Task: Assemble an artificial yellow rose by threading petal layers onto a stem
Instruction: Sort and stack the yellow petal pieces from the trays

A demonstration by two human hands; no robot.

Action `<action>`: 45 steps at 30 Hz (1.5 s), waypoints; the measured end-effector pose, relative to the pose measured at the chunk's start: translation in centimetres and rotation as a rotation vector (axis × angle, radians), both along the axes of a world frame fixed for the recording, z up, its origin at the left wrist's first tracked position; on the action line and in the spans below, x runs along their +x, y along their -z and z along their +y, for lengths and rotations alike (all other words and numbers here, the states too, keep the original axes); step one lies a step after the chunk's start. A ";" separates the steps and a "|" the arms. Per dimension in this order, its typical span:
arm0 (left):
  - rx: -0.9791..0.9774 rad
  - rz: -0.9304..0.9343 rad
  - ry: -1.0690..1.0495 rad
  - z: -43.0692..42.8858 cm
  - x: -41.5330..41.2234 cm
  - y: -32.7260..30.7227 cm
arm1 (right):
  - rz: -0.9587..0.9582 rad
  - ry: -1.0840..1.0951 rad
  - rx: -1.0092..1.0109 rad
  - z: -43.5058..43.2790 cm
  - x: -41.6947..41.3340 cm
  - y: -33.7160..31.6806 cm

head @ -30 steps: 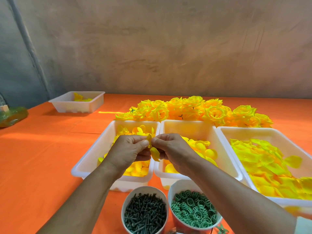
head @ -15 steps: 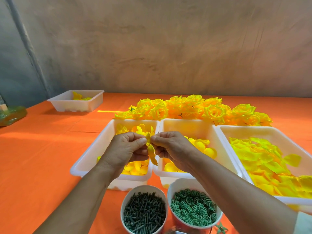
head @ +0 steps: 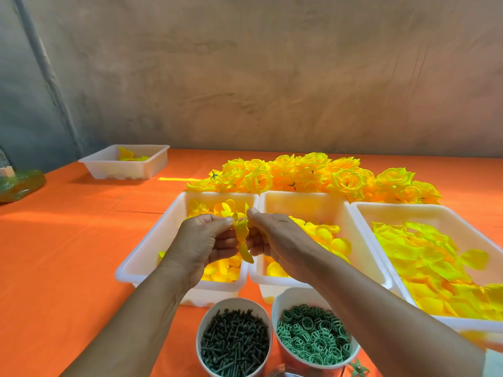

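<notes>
Yellow cloth, a petal layer (head: 242, 232), hangs between my two hands, up in the air over the place where the left tray (head: 141, 257) and the middle tray (head: 313, 202) meet. My left hand (head: 202, 240) pinches its top edge with thumb and first finger, and the other fingers are curled under. My right hand (head: 275, 235) pinches the same piece from the other side, fingers bent in too. The petal's bottom tip points down, just above the two tray rims, not touching them. I cannot tell if a stem is inside it.

Both trays have loose yellow petals in them. A third tray (head: 408, 206) sits tight against the middle one on my right, full of bigger petals. Behind the trays is a heap of finished roses (head: 313, 172), touching their back edges.

Close to me stand two cups side by side, one with dark stems (head: 234, 341) and one with green rings (head: 313, 336). My right arm passes over the ring cup.

The orange table (head: 68, 254) is wide and bare on my left. A small tray (head: 152, 164) sits far off near the wall.
</notes>
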State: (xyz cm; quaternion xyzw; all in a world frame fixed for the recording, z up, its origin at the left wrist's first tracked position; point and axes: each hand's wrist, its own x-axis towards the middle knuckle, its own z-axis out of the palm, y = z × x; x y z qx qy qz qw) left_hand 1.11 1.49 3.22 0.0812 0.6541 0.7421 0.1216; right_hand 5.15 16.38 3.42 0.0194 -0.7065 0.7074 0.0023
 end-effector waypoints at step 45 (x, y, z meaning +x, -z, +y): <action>0.206 -0.099 0.269 0.1 -0.3 -0.1 | -0.183 -0.115 -0.221 2.7 1.0 -0.6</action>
